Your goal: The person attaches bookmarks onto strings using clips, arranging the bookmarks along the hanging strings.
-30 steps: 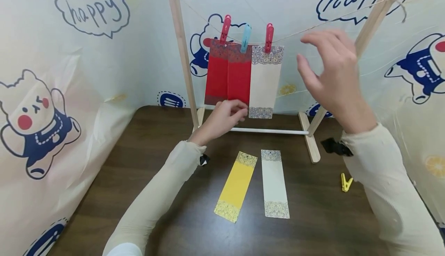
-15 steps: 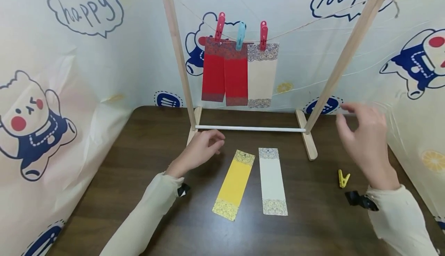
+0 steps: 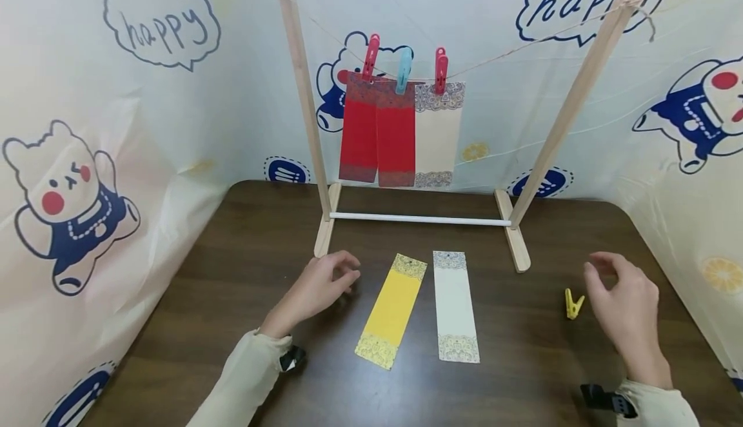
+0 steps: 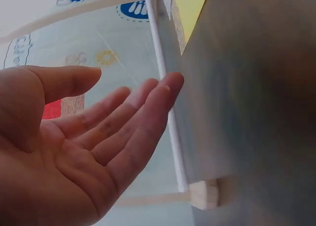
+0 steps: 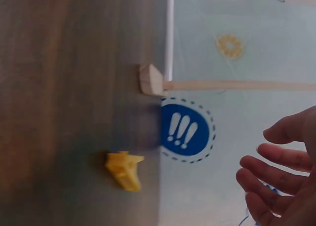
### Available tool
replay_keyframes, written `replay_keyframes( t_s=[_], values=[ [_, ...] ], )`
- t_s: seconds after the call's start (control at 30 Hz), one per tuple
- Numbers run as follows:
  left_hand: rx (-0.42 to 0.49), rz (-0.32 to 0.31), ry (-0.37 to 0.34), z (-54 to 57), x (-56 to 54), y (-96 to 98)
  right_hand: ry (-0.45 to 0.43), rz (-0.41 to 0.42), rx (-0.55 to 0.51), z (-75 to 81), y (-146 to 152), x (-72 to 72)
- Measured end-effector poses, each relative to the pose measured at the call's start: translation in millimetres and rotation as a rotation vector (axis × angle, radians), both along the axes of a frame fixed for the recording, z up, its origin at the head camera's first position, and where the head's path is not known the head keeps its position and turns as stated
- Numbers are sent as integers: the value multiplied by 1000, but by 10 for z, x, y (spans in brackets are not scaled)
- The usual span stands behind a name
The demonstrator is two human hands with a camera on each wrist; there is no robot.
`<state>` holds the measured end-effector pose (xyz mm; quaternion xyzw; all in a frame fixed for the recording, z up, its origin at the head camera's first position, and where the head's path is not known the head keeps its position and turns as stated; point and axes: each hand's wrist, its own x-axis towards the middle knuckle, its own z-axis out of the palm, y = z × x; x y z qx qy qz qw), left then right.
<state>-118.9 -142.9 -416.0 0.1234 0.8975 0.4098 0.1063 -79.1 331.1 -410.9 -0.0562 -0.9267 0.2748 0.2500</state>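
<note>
My left hand (image 3: 316,290) hovers over the table left of a yellow patterned card (image 3: 391,311), its fingers loosely bent around nothing. In the left wrist view the palm and relaxed fingers show with no object in them. My right hand (image 3: 625,311) is just right of a small yellow clothespin (image 3: 573,304), fingers loosely curved and holding nothing. A white card (image 3: 456,307) with patterned ends lies beside the yellow one. From a string hang two red cards (image 3: 358,137) and a cream card (image 3: 439,137), held by a red clothespin (image 3: 371,57), a blue clothespin (image 3: 404,72) and another red clothespin (image 3: 441,71).
A wooden frame stands at the back, with a left post (image 3: 303,91), a right post (image 3: 574,111) and a white crossbar (image 3: 420,219) low between its feet. Behind the dark wooden table (image 3: 220,324) hangs a printed cloth (image 3: 244,91) with cartoon bears.
Both hands have come down and back from the hanging cards toward the table, the left moving left and the right moving right. The hanging cards have settled on the string.
</note>
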Motion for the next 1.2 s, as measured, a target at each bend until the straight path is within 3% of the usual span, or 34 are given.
replay_keyframes(
  t_s=[0.13,0.27,0.43,0.57,0.67,0.77,1.0,1.2],
  values=[
    [97,-22,-82,-53,111,-82,-46,-46,-21,-134,87,-6],
    [173,-54,-159,-93,135,-135,-70,-97,-70,-232,160,-23],
    [151,-66,-211,-130,97,-133,-119,-127,-69,-342,235,1],
    [105,-90,-231,-184,92,-75,-295,-70,-60,-481,349,32],
    [54,-140,-208,-224,89,9,-464,8,-80,-551,424,11],
    [-37,-188,-178,-233,67,109,-560,57,-89,-571,437,-16],
    [-227,-227,-171,-184,4,308,-559,52,-45,-639,395,-23],
    [-275,-152,-181,-199,22,453,-485,84,-15,-666,403,11]
  ],
)
